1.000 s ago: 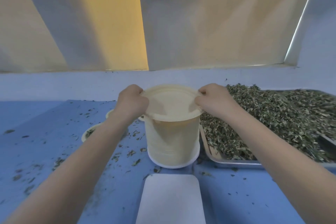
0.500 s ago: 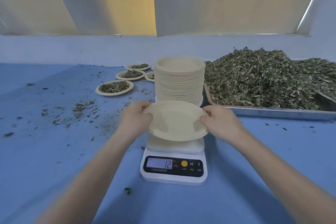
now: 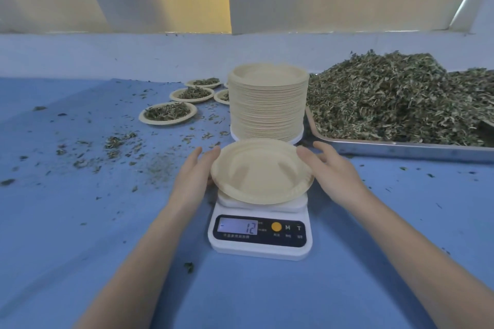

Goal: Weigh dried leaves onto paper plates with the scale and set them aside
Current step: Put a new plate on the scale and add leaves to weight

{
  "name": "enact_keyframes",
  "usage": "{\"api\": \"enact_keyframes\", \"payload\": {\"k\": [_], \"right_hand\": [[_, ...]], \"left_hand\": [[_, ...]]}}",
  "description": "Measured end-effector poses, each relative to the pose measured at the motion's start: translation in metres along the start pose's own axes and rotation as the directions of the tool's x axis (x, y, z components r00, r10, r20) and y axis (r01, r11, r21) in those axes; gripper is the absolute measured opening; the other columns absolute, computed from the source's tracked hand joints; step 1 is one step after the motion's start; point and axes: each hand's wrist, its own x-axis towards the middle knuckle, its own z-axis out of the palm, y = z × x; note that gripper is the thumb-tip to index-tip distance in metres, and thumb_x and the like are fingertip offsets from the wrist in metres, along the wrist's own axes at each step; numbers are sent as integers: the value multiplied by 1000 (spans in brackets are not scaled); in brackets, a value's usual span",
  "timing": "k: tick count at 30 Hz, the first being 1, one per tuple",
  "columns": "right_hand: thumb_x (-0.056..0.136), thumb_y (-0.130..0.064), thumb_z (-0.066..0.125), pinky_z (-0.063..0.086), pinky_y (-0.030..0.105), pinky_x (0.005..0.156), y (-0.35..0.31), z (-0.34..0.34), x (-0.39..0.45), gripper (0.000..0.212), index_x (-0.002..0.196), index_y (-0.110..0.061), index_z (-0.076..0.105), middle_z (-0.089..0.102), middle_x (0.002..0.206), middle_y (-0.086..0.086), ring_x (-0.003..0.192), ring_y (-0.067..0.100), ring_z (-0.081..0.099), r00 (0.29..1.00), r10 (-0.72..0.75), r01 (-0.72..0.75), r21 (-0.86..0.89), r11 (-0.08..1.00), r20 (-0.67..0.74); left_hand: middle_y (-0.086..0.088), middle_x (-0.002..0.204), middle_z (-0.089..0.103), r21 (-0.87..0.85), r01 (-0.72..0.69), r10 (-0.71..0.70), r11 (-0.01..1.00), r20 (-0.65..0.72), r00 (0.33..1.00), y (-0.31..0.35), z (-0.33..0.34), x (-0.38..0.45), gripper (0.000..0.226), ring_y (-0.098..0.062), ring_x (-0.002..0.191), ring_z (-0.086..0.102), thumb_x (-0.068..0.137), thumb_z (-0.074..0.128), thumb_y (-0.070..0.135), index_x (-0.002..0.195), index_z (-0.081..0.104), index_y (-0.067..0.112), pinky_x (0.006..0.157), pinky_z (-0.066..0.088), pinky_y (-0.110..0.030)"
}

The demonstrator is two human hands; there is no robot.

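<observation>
An empty paper plate [image 3: 260,171] lies on the white scale [image 3: 260,235], whose display reads 12 with a minus sign. My left hand [image 3: 196,171] is at the plate's left rim, fingers straight. My right hand [image 3: 330,168] is at the right rim, fingers spread and straight. Neither hand grips the plate. Behind the scale stands a tall stack of paper plates [image 3: 267,101]. A heap of dried leaves [image 3: 395,99] fills a metal tray [image 3: 401,148] at the right.
Several filled plates [image 3: 168,113] of leaves sit at the back left of the blue table [image 3: 80,222]. Loose leaf crumbs are scattered over the left side. A wall runs along the table's far edge.
The plate went from the top of the stack down onto the scale. Both hands have let go of its rim and opened beside it.
</observation>
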Motion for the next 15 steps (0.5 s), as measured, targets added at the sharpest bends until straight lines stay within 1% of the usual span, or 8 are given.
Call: {"api": "enact_keyframes", "payload": {"k": [1, 3, 4, 5, 9, 12, 14, 15], "right_hand": [[84, -67, 44, 30, 29, 91, 1, -1, -2, 74, 146, -28, 29, 52, 126, -11, 120, 11, 44, 1000, 2, -3, 29, 1000, 4], [85, -67, 42, 27, 26, 89, 1, -2, -6, 72, 146, -30, 31, 48, 105, -22, 107, 5, 40, 1000, -2, 1, 76, 997, 12], [85, -67, 42, 26, 25, 89, 2, -2, -7, 71, 145, -31, 31, 45, 97, -27, 104, 3, 39, 1000, -7, 5, 86, 996, 17], [85, -67, 42, 26, 25, 89, 2, -2, -8, 69, 144, -32, 32, 43, 95, -28, 103, 3, 38, 1000, -10, 8, 93, 996, 23], [85, -67, 40, 25, 25, 91, 2, -1, -10, 68, 144, -34, 32, 42, 106, -23, 105, 0, 36, 999, -28, 25, 91, 996, 39], [84, -70, 39, 25, 25, 91, 2, -1, -12, 72, 145, -34, 30, 46, 119, -19, 108, 2, 38, 998, -39, 35, 90, 995, 48], [76, -77, 36, 25, 26, 92, 1, -2, -11, 82, 146, -35, 27, 45, 136, -12, 122, 8, 40, 997, -52, 47, 82, 995, 57], [70, -80, 35, 25, 26, 93, 0, -3, -11, 88, 146, -36, 27, 42, 142, -11, 129, 10, 38, 996, -72, 67, 78, 995, 55]], "left_hand": [[3, 149, 35, -29, 6, -6, 1000, 10, 1000, -1, -1, 0, 73, -16, 118, 52, 84, 59, 51, 146, 30, 26, 104, 40, -40], [1, 149, 36, -30, -2, 2, 1000, 31, 1000, -2, -3, 0, 80, -16, 118, 53, 80, 61, 55, 147, 30, 24, 103, 42, -42], [1, 148, 36, -21, -5, 6, 1000, 39, 999, -3, -3, -1, 86, -16, 119, 52, 76, 63, 58, 147, 30, 24, 104, 41, -43], [2, 147, 37, -13, -11, 12, 1000, 44, 999, -3, -3, -1, 93, -15, 120, 51, 70, 64, 62, 147, 30, 24, 105, 41, -43], [7, 148, 37, 22, -27, 26, 999, 40, 999, 0, -4, -5, 108, -18, 128, 45, 52, 61, 73, 145, 32, 28, 109, 35, -45], [7, 151, 30, 68, -47, 44, 997, 52, 998, 1, -2, -10, 106, -20, 133, 40, 57, 62, 72, 147, 24, 32, 111, 31, -47], [8, 156, 21, 260, -154, 155, 953, 16, 988, 4, 1, -14, 95, -18, 140, 27, 70, 59, 71, 148, 19, 34, 114, 23, -48], [9, 157, 15, 387, -238, 253, 891, 11, 967, 8, 3, -16, 92, -15, 143, 17, 73, 54, 73, 149, 17, 35, 117, 16, -46]]}}
